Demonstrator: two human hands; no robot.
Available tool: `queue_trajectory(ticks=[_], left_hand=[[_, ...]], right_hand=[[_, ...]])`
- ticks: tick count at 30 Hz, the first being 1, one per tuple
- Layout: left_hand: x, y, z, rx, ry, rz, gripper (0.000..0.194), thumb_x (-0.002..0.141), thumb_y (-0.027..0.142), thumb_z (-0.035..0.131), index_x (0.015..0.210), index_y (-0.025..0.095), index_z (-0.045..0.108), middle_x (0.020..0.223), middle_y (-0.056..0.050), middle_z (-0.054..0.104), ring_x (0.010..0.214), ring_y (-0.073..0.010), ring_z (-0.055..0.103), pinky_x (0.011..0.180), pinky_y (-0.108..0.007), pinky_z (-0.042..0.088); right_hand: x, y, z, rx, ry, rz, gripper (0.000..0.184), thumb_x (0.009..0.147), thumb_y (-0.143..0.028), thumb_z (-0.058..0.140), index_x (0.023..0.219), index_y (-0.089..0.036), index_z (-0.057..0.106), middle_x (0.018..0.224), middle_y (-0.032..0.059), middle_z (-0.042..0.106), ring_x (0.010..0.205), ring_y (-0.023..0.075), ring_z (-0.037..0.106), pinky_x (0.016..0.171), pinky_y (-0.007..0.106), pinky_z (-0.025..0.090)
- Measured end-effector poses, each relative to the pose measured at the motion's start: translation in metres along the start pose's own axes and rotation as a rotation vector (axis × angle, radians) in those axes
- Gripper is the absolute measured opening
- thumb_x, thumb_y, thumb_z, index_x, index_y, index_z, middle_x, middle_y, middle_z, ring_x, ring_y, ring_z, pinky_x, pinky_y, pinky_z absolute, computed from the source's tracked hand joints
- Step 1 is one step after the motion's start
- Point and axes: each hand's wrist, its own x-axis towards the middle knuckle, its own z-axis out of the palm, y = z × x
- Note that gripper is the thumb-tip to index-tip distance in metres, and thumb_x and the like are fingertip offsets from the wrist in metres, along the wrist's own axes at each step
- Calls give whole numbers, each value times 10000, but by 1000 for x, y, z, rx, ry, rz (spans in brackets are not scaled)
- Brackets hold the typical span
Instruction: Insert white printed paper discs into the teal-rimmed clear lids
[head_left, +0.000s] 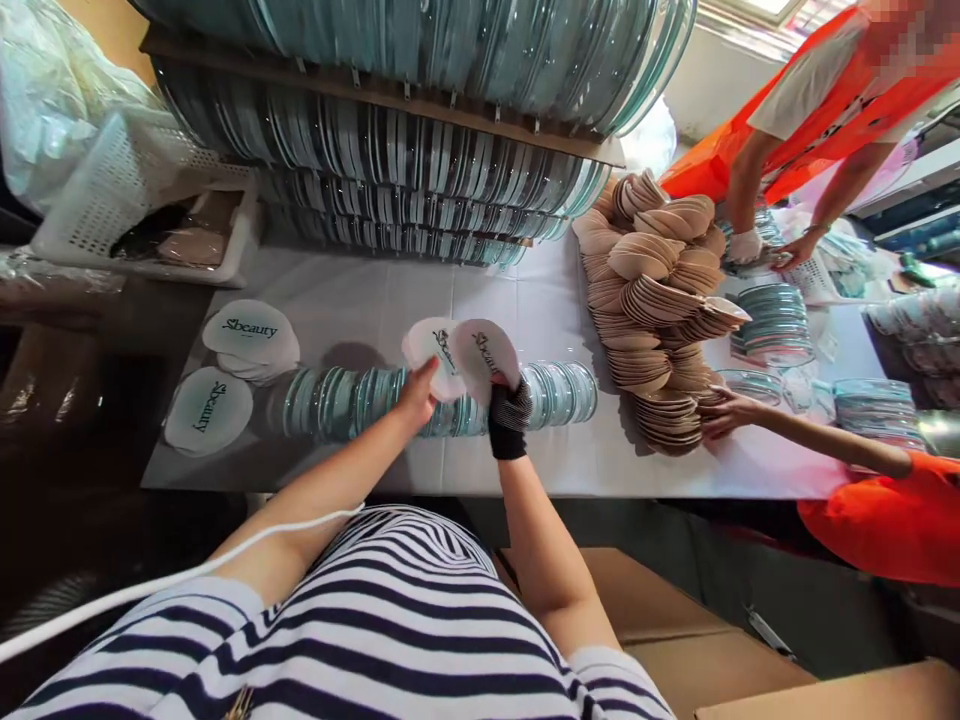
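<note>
Left hand (420,397) and gloved right hand (511,408) each pinch a printed disc (480,352), best held lightly by its edge.

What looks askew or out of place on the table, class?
At the left, the back printed disc reads across but the front printed disc reads sideways, and edges peek out unevenly beneath the back one. No spill shows.

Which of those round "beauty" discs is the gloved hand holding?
The right-hand disc of the two held up: the right hand grips its lower edge. The bare left hand holds the left-hand disc; the other discs lie on the table.
</note>
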Motion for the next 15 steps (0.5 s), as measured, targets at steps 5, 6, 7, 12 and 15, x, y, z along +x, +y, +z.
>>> queue_trajectory(ticks=[5, 6, 7, 12, 15], left_hand=[[25, 28, -4, 12, 59, 7, 247, 892, 219, 655, 1132, 167, 674, 1134, -109, 726, 1002, -230, 704, 926, -405, 568], [28, 29, -6, 12, 77, -10, 250, 905, 211, 634, 1149, 170, 666, 1160, -112, 718, 1027, -234, 698, 942, -420, 562], [30, 29, -7, 5, 82, -24, 253, 917, 204, 613, 1163, 171, 659, 1179, -115, 712, 1049, -238, 692, 955, -432, 557], [31, 23, -11, -28, 26, -34, 268, 913, 186, 614, 1177, 163, 660, 1193, -120, 707, 1099, -248, 677, 983, -436, 546], [30, 24, -10, -38, 45, -56, 270, 910, 189, 624, 1177, 167, 662, 1186, -112, 713, 1122, -247, 667, 987, -420, 545]], right_hand=[[-76, 54, -33, -287, -99, -117, 386, 939, -363, 412, 1098, -155, 697, 973, 162, 729, 881, 275, 689, 770, 331, 490], [-92, 60, -31, -334, -169, -151, 376, 943, -337, 408, 1132, -174, 690, 985, 147, 734, 874, 262, 694, 758, 315, 482], [-104, 62, -24, -375, -234, -175, 372, 949, -311, 405, 1174, -191, 675, 1002, 132, 736, 877, 251, 697, 747, 299, 473], [-95, 36, 30, -578, -404, -70, 343, 1004, -276, 380, 1249, -192, 604, 1028, 127, 732, 892, 225, 697, 693, 259, 413], [-76, 21, 45, -628, -431, -9, 337, 1023, -348, 390, 1261, -178, 557, 997, 118, 731, 864, 213, 695, 674, 253, 390]])
